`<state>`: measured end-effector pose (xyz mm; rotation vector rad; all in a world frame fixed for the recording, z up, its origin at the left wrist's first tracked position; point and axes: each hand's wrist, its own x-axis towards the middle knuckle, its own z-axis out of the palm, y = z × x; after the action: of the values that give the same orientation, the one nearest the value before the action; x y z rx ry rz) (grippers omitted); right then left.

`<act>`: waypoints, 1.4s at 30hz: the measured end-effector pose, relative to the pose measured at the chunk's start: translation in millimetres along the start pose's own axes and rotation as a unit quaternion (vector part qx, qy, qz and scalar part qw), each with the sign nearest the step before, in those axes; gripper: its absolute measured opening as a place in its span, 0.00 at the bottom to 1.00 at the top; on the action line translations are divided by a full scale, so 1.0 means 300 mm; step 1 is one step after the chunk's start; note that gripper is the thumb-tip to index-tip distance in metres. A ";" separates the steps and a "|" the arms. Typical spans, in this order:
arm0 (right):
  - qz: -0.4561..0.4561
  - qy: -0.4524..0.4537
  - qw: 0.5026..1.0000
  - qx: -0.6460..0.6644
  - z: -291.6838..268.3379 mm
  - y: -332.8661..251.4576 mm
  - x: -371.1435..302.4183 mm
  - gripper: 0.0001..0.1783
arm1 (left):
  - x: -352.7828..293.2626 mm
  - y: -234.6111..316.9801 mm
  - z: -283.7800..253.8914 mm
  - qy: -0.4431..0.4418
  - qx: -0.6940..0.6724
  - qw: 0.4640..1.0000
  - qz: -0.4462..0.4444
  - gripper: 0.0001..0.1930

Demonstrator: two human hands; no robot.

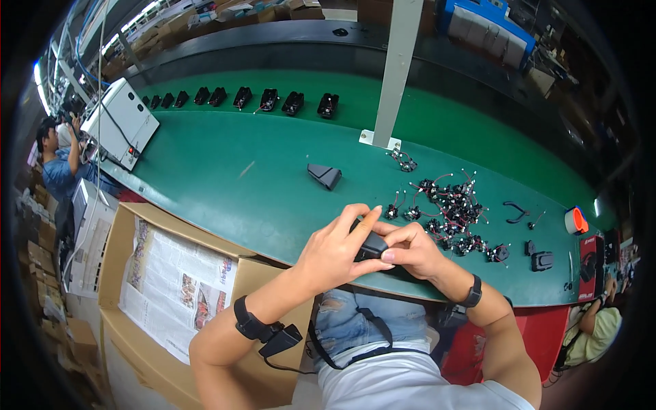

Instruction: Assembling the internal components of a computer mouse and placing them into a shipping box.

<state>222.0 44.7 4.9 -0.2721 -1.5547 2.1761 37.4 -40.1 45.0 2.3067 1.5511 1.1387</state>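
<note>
The green belt (444, 130) bears wired housings (293, 104); loose modules (461, 207) lie unhoused; left hand (335, 246) and right hand (418, 254) clamp a black casing (372, 247).

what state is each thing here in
left hand, closed on black part
right hand, closed on black part
black part, in both hands
dark housing, lying unheld
wired parts, loose, heaped
black shells, in a row
cardboard box, open, lined with newspaper
blue-handled tool, lying unheld

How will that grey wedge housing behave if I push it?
The grey wedge housing should feel stiff, judging by its crisp edges. Its flat sides suggest sliding, not rolling; the smooth green table may let it skid.
</note>
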 end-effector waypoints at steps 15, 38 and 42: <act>-0.193 0.105 0.863 -0.456 -0.066 -0.173 0.364 0.14 | 0.038 -0.215 -0.006 0.151 0.029 0.978 -0.142 0.31; -0.085 0.095 0.652 -0.747 -0.105 -0.210 0.482 0.10 | -0.012 -0.289 -0.031 -0.084 0.113 0.974 -0.177 0.31; -0.038 0.071 0.658 -0.749 -0.138 -0.254 0.189 0.08 | 0.005 -0.231 -0.019 -0.076 0.010 0.985 -0.153 0.32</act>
<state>207.6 126.3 67.1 -0.7713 -2.7365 0.2336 -17.1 -8.4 15.4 2.0185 1.7845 0.8551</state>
